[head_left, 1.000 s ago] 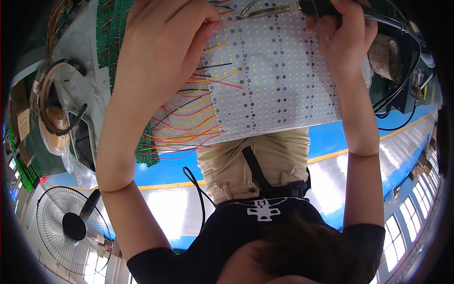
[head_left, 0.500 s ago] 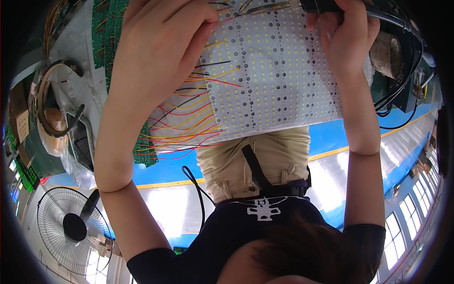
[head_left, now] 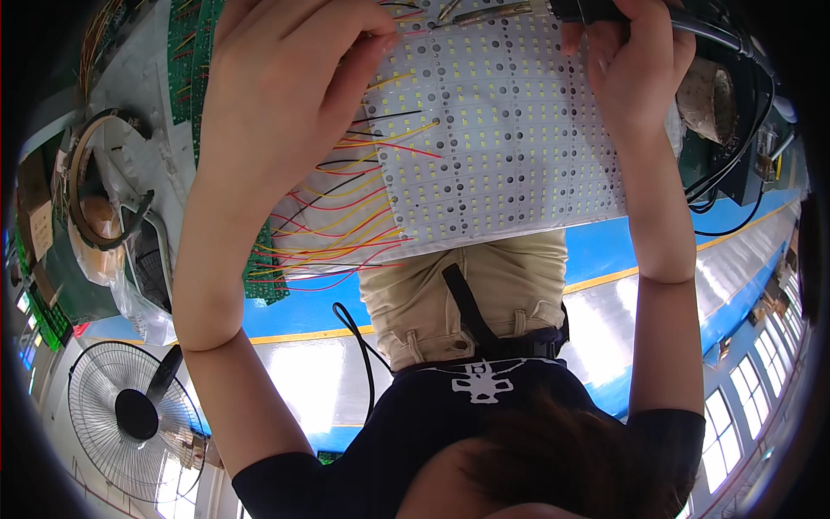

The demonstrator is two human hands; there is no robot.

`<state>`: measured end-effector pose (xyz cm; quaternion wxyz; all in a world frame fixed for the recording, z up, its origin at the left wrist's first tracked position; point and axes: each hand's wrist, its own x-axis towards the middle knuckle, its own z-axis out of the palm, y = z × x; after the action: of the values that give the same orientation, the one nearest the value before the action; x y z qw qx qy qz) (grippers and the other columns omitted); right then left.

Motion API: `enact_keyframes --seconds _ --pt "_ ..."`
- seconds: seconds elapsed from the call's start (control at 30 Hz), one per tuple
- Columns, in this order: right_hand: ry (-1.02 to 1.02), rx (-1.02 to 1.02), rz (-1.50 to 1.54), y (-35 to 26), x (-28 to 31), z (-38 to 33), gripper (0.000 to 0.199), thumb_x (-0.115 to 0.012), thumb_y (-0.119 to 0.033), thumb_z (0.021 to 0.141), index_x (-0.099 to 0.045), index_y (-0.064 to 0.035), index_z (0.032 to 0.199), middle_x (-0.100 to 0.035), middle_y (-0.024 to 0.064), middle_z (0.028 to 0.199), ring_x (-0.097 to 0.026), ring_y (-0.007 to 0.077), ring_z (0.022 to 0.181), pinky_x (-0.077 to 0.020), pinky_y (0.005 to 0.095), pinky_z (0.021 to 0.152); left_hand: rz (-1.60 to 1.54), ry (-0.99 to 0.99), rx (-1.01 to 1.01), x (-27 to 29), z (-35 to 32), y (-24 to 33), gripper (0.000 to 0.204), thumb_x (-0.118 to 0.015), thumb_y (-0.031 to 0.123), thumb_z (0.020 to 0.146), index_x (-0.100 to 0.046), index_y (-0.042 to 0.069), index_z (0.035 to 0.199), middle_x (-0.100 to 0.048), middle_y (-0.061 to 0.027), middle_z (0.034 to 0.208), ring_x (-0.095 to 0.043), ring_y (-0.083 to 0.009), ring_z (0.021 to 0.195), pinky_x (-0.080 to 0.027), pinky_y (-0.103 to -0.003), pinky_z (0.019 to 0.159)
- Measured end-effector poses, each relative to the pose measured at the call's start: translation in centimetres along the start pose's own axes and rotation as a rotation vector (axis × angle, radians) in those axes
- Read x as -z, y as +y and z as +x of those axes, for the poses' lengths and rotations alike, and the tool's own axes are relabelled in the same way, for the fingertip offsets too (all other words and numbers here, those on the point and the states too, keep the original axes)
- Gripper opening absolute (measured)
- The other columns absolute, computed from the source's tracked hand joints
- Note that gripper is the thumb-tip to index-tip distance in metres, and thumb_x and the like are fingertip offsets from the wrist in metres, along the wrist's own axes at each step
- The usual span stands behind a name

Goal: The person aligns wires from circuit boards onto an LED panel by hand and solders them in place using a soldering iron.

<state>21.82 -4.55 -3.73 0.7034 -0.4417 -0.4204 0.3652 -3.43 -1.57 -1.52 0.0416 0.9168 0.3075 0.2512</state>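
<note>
- While little is seen to have changed over the last second, a soldering iron (head_left: 562, 10) is held at the LED board (head_left: 484, 151) toward one o'clock from the view's centre, its tip beside a red wire (head_left: 415, 33) at twelve; whether the two touch cannot be told.
- The red wire's near end is met by the thumb and forefinger of the left hand (head_left: 281, 91), at eleven o'clock; a pinch appears to be kept, though the contact is partly hidden.
- The left hand has been shifted slightly toward nine o'clock, while the iron has been kept by the wire; by this, a careful hold at a single wire is suggested.
- The iron's dark handle is gripped by the closed fingers of the right hand (head_left: 635, 78), toward two o'clock.
- Loose coloured wires (head_left: 354, 232) are spread at ten o'clock, past the board's edge.
- Farther out, a green circuit board (head_left: 266, 291) is seen near nine, a wrapped roll (head_left: 705, 102) at two and a fan (head_left: 136, 419) at eight.
</note>
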Motion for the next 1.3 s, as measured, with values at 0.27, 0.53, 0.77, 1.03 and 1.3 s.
enact_keyframes --seconds 0.27,0.53,0.77,1.03,1.3 --pt "-0.009 -0.073 0.029 -1.1 -0.6 0.0 0.018 -0.057 -0.007 0.093 -0.048 -0.0045 0.078 -0.041 0.0001 0.049 -0.036 0.0113 0.032 -0.0455 0.0281 0.034 0.030 -0.048 -0.048 0.1 0.2 -0.2 0.011 -0.076 0.008 0.086 -0.072 0.011 0.095 -0.071 -0.0032 0.091 -0.066 -0.0260 0.090 -0.049 -0.041 0.100" --pt "-0.034 -0.002 -0.021 0.1 0.6 0.3 0.018 -0.057 -0.007 0.093 -0.048 -0.0049 0.077 -0.041 -0.0001 0.049 -0.035 0.0109 0.032 -0.0453 0.0276 0.033 0.003 -0.024 -0.047 0.0 0.2 -0.2 0.011 -0.075 0.007 0.086 -0.071 0.011 0.095 -0.071 -0.0035 0.089 -0.068 -0.0244 0.085 -0.049 -0.042 0.104" --pt "-0.041 0.021 -0.002 0.0 0.1 0.1 0.019 -0.056 -0.006 0.094 -0.047 -0.0055 0.078 -0.040 -0.0003 0.048 -0.035 0.0113 0.031 -0.0455 0.0277 0.033 0.008 -0.049 -0.054 0.1 0.3 -0.3 0.010 -0.075 0.006 0.087 -0.071 0.010 0.096 -0.071 -0.0037 0.088 -0.067 -0.0243 0.084 -0.049 -0.043 0.105" --pt "-0.075 0.015 0.029 0.0 0.3 0.2 0.019 -0.056 -0.006 0.094 -0.047 -0.0051 0.076 -0.040 -0.0004 0.047 -0.035 0.0111 0.030 -0.0457 0.0276 0.033 0.006 -0.042 -0.065 0.0 0.4 -0.3 0.010 -0.075 0.007 0.087 -0.071 0.010 0.096 -0.071 -0.0038 0.088 -0.067 -0.0245 0.084 -0.049 -0.043 0.105" --pt "0.013 -0.087 0.020 -0.9 -0.4 0.2 0.020 -0.057 -0.007 0.093 -0.048 -0.0048 0.076 -0.041 0.0000 0.048 -0.035 0.0112 0.031 -0.0462 0.0273 0.033 0.008 -0.038 -0.033 -0.1 0.2 -0.3 0.010 -0.077 0.009 0.087 -0.071 0.010 0.095 -0.071 -0.0039 0.086 -0.069 -0.0240 0.080 -0.049 -0.042 0.105"
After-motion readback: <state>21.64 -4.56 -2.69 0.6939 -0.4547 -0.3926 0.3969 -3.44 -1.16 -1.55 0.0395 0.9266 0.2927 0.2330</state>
